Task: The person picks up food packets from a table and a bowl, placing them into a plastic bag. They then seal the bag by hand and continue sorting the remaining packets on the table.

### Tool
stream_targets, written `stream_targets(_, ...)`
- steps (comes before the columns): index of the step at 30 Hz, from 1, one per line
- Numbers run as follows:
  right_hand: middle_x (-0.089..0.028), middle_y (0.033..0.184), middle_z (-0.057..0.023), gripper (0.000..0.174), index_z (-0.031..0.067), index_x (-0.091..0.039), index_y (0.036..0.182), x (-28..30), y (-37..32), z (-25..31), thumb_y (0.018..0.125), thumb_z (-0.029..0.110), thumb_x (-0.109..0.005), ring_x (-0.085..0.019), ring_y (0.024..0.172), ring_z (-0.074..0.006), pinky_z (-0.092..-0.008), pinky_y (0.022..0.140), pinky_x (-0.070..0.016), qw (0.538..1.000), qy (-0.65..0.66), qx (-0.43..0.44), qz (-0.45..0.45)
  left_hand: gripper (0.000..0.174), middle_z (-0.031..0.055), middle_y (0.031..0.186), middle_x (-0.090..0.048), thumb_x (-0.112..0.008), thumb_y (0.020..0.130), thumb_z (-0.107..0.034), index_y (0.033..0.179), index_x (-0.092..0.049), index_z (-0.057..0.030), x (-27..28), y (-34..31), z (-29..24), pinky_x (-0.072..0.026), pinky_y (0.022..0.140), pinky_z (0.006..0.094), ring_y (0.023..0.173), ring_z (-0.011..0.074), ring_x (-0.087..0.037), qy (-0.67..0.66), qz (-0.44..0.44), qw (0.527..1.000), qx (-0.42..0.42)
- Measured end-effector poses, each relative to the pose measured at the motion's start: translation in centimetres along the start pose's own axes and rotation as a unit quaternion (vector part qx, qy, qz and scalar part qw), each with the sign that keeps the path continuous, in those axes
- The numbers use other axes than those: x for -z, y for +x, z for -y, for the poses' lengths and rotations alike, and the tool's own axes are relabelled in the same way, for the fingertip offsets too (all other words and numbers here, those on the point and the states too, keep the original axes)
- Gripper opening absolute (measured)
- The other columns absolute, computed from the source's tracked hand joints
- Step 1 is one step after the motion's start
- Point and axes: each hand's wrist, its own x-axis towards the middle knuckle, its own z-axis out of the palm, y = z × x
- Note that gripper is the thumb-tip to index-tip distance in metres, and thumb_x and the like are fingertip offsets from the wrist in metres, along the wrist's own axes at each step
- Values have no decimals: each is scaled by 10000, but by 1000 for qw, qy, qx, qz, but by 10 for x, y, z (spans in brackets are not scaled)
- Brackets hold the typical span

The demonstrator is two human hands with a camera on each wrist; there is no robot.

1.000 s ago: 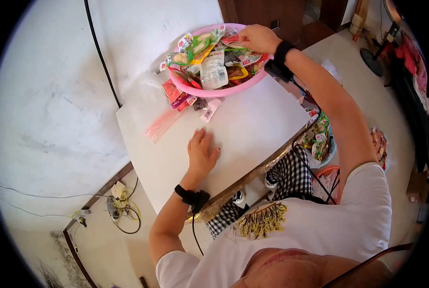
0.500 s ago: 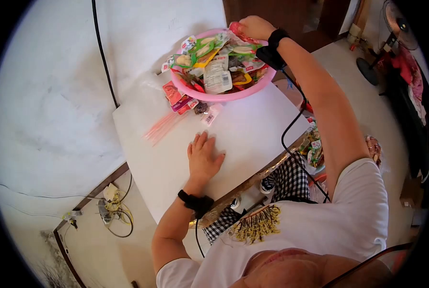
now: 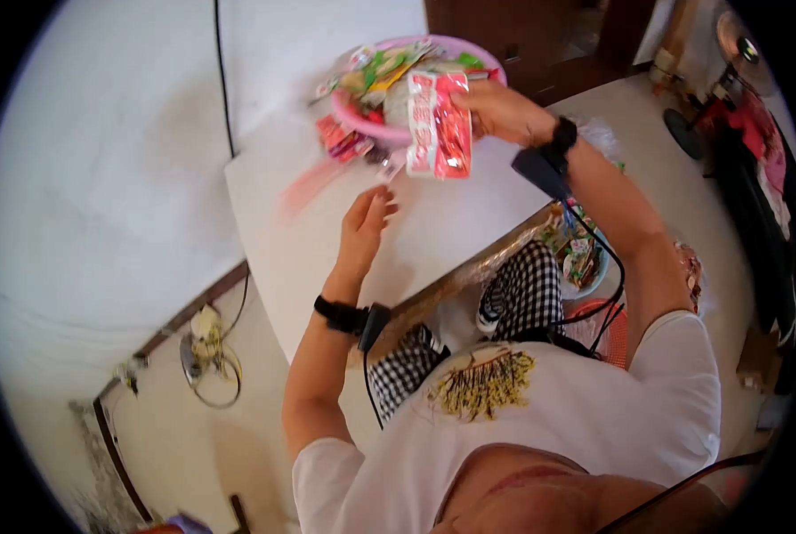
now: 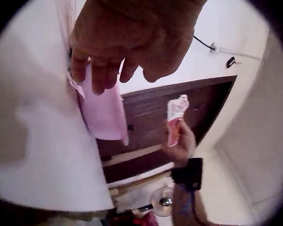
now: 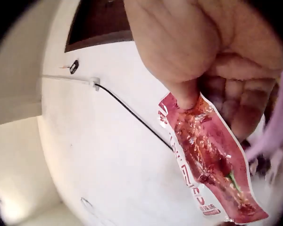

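My right hand (image 3: 509, 114) pinches a red and white snack packet (image 3: 440, 125) between thumb and fingers, in front of the pink basin (image 3: 382, 133). In the right wrist view the thumb presses on the upper end of the packet (image 5: 212, 160), whose front pictures reddish food. My left hand (image 3: 364, 233) holds nothing over the white tabletop (image 3: 469, 209), its fingers loosely bent towards the packet. The left wrist view has these fingers hanging in front of the basin's pink side (image 4: 104, 115). Assorted packets (image 3: 389, 69) fill the basin.
Small red packets (image 3: 337, 135) and a pinkish striped plastic bag (image 3: 309, 187) lie beside the basin. Below the table's right edge stand a blue basin of packets (image 3: 580, 258) and a red basket (image 3: 618, 331). A fan (image 3: 740, 53) stands further off; a cable trails from each wrist.
My right hand has brought the red and white packet from the basin's far right rim towards me. The left hand has lifted from lying flat on the table and turned sideways.
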Motion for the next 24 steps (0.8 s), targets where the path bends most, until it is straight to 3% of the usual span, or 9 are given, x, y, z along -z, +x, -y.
stream_targets(2,-661,1092,-60,337,48,-556,1215,-41,-18,-34,972,280,-528,-661,923,-129,-323,794,-554,996,75,-55,13,375,97,1098,-626,-538,973,-194,1312,-481,-43,-13,-28,-12,-513,698,277,911,213,-664,-85,39,994,55)
stream_targets(7,-660,1061,-57,356,54,-551,1206,-84,-30,-117,979,324,-511,-647,863,-129,-305,713,-536,975,186,-121,8,309,50,871,-637,-562,936,-97,1224,-472,-29,-23,-58,-6,-454,455,209,544,143,-616,-135,53,979,143)
stream_targets(10,-660,1034,-57,334,59,-561,1181,-86,-37,-113,984,320,-493,-635,821,-131,-304,687,-524,984,-9,-154,-90,249,45,810,-620,-558,921,-64,1160,-492,-39,13,-47,12,-447,453,213,527,131,-593,-136,-5,986,98)
stream_targets(12,-655,967,-60,274,38,-593,1082,-71,-44,-121,952,275,-547,-627,786,-163,-305,659,-503,973,-179,-63,-134,182,36,755,-594,-538,908,-61,1084,-496,-46,43,-34,-10,-444,464,248,535,129,-571,-56,-73,994,57)
stream_targets(14,-641,917,-47,255,17,-598,1045,-48,-50,-143,936,247,-582,-618,758,-169,-305,642,-500,909,-383,49,-160,185,59,702,-587,-531,873,-49,1052,-485,-39,75,-15,-27,-440,470,253,539,141,-567,-33,-127,990,44)
stream_targets(15,-627,980,-111,243,15,-619,1023,-50,-56,-140,840,173,-636,-612,883,-305,-386,781,-484,887,-427,23,-173,180,68,681,-585,-524,855,-48,1031,-485,-42,96,-2,-24,-441,473,256,541,141,-566,-25,-129,991,20)
stream_targets(18,-593,1082,-129,260,22,-620,1033,-59,-66,-154,805,146,-639,-546,1045,-338,-432,920,-421,757,-587,167,-233,153,67,726,-572,-516,853,-62,999,-476,-43,134,33,-33,-440,479,267,564,149,-565,35,-152,987,27)
stream_targets(19,-554,1163,-144,264,22,-616,1026,-63,-68,-152,790,137,-637,-479,1148,-341,-449,989,-360,789,-560,113,-224,148,63,732,-565,-516,855,-58,996,-474,-41,142,48,-33,-439,484,267,571,151,-565,29,-154,987,22)
stream_targets(24,-561,1146,-145,272,20,-607,1028,-64,-67,-150,785,140,-642,-494,1131,-348,-452,971,-373,794,-548,119,-233,146,42,744,-535,-528,855,-26,988,-470,-37,141,115,-34,-443,519,274,604,160,-561,-78,-136,988,-2)
